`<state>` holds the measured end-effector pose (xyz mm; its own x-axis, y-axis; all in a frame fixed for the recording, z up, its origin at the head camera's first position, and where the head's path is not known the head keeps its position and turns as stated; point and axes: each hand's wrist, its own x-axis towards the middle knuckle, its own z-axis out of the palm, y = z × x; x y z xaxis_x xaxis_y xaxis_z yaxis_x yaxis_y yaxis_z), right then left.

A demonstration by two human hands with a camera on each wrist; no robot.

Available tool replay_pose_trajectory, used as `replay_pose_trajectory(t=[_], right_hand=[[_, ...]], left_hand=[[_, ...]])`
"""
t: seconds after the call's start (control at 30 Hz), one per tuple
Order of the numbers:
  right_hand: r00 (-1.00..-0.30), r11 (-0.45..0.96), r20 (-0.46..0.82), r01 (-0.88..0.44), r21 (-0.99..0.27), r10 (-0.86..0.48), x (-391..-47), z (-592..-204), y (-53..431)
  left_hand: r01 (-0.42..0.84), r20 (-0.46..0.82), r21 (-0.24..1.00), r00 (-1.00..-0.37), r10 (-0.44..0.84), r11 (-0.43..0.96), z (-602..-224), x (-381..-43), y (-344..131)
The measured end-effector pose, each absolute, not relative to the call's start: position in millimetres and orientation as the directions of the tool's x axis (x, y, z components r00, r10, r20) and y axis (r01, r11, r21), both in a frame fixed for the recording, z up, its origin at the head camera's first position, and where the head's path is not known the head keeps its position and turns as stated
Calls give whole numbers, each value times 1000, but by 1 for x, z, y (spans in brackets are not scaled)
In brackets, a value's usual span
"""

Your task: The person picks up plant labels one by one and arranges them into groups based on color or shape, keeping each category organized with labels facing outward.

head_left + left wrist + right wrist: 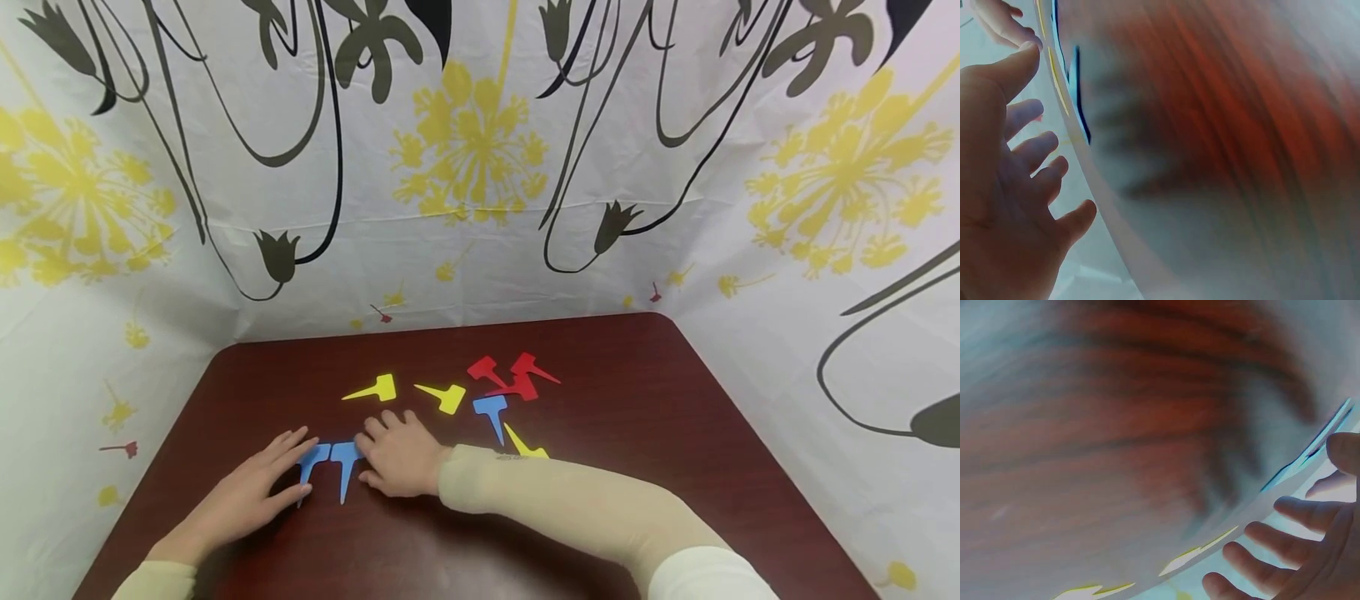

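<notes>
Stems [346, 483] of paired blue tags [344, 452] point toward the person [555, 493].

Blue tags [343, 454], yellow tags [386, 387], red tags [524, 387], red-brown tabletop [637, 400]; white cloth [495, 283], yellow and grey floral print [480, 142], beige sleeves [570, 492]

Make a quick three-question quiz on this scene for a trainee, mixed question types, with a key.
1. How many yellow tags can you count in the head view?
2. True or false: the red tags lie grouped together.
3. Which colour are the two tags between the left grip and the right grip? A: red. B: blue. C: yellow.

Key: 1. Three. 2. True. 3. B.
</notes>
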<state>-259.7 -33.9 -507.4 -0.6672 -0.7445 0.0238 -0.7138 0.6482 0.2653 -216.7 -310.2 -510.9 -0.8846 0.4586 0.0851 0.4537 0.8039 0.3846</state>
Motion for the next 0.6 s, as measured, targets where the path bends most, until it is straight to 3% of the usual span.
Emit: replay_pose_trajectory(t=[0.6], right_hand=[[-675,657,12,-714,241,-738,-287,-508,34]], left_hand=[[508,58,367,-849,526,779,-513,-221,-273]])
